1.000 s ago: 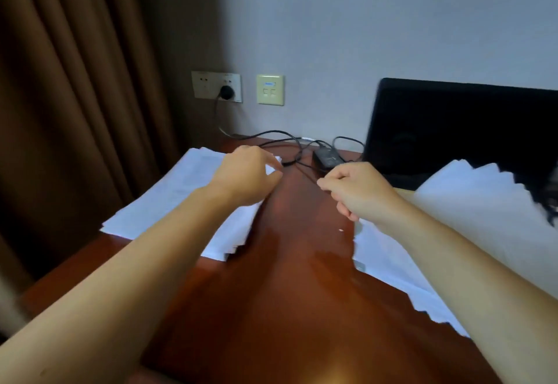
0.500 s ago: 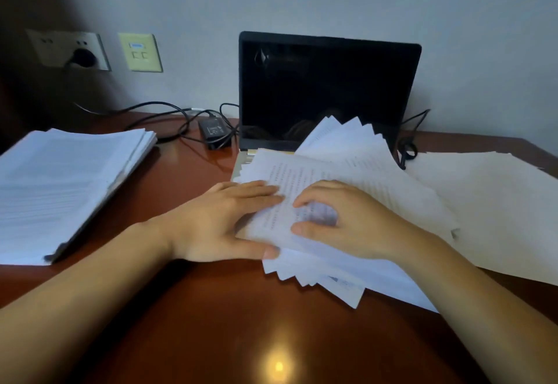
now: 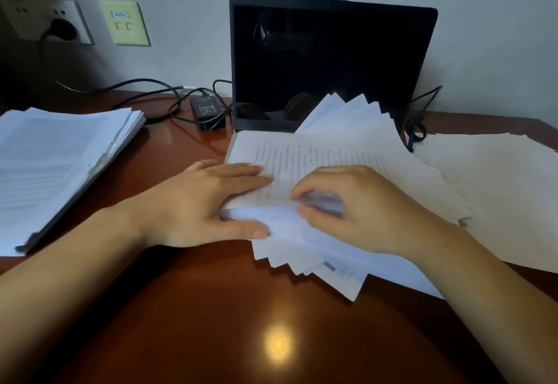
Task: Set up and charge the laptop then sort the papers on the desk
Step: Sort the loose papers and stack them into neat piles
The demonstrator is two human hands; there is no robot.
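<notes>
Pressing flat-fingered on papers before the laptop, left hand should anchor them while right hand pinches one.

Dim, bluish light overall. A warm round glare shines on the table near the bottom. The top left corner round the socket sinks into deep shadow. The right hand blurs at its fingertips, and print on the papers beneath is soft. The laptop screen reflects faintly.
</notes>
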